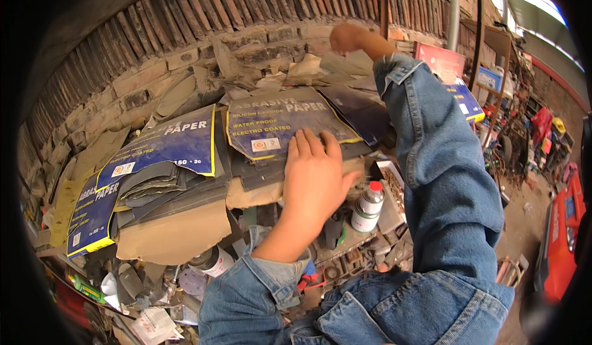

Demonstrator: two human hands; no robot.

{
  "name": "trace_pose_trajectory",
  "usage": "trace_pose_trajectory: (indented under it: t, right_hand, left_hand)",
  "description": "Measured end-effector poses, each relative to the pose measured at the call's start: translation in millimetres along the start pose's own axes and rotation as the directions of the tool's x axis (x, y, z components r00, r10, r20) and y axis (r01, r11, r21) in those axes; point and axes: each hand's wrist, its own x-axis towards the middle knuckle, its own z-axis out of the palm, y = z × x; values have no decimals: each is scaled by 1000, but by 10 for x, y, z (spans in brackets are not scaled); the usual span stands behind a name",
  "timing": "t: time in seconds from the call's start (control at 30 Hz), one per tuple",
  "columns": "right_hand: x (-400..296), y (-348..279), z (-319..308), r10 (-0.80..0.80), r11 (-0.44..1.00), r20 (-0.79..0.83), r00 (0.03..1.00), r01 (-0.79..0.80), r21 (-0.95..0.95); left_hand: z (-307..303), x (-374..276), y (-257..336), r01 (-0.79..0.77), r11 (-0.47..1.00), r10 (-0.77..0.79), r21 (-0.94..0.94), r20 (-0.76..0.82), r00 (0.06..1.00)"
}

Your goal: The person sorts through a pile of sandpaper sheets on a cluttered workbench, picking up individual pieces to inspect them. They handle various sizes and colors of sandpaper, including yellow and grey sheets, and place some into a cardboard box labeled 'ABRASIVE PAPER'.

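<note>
My left hand (314, 174) lies palm down, fingers together and thumb out, on the lower edge of an abrasive paper packet (277, 113) on a cluttered shelf. To its left are a second abrasive paper packet (171, 137), torn grey abrasive sheets (152, 183) and brown cardboard (180, 234). My right hand (349, 40) is raised in front of the brick wall, above the back of the pile; its fingers look curled, and whether it holds something is hidden. A dark blue packet (358, 113) lies beside the right forearm.
A bottle with a red cap (373, 194) stands on a white can (364, 220) just right of my left hand. Another can (215, 261) lies among scraps below. A brick wall (138, 74) backs the shelf. At right are a metal post (477, 35) and a red car part (557, 243).
</note>
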Motion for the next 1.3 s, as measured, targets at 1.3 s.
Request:
trace_pose_trajectory:
  t: [1.3]
  right_hand:
    - [-1146, -129, -900, -165, 986, -734, 659, 135, -100]
  left_hand:
    - [70, 53, 52, -46, 994, 25, -95, -212, 977]
